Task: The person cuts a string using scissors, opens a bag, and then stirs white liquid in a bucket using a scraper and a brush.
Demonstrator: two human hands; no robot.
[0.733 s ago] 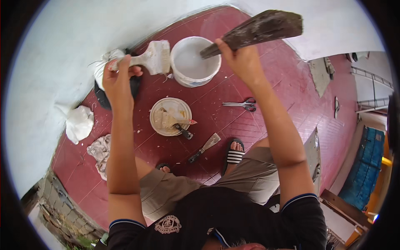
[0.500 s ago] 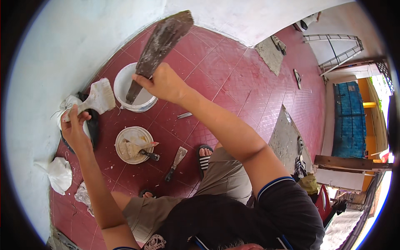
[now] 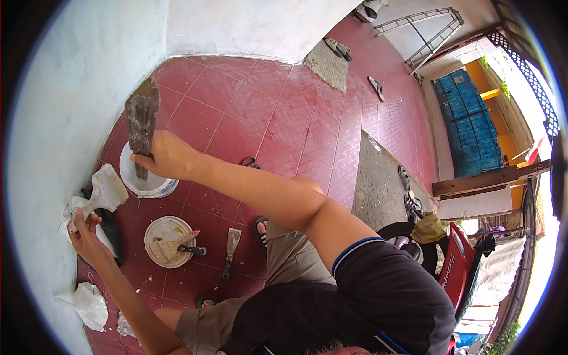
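My right hand [image 3: 170, 155] is closed round the narrow end of a dark brown, flat, paddle-shaped blade [image 3: 142, 112] with whitish smears. It holds the blade upright above a white bucket [image 3: 164, 190], beside the pale wall. My left hand [image 3: 89, 239] grips a wide white-coated brush [image 3: 106, 190], lower and closer to the wall, its bristle edge pointing up and right. A round tub or lid [image 3: 151, 251] with beige paste stands on the floor below the bucket; a putty knife [image 3: 192, 250] lies across it. Another putty knife [image 3: 232, 245] lies to its right.
White plastic bags [image 3: 92, 305] lie against the left wall [image 3: 71, 118], with a dark item near the brush. Red tiles [image 3: 236, 118] cover the floor. Sandals [image 3: 376, 89], a mat [image 3: 327, 65], a metal frame [image 3: 417, 29] and a red scooter [image 3: 455, 260] are to the right.
The view has turned right. My right hand has swung the brown blade leftward, nearer the wall, and it now stands more upright. My left hand keeps the brush near the bucket.
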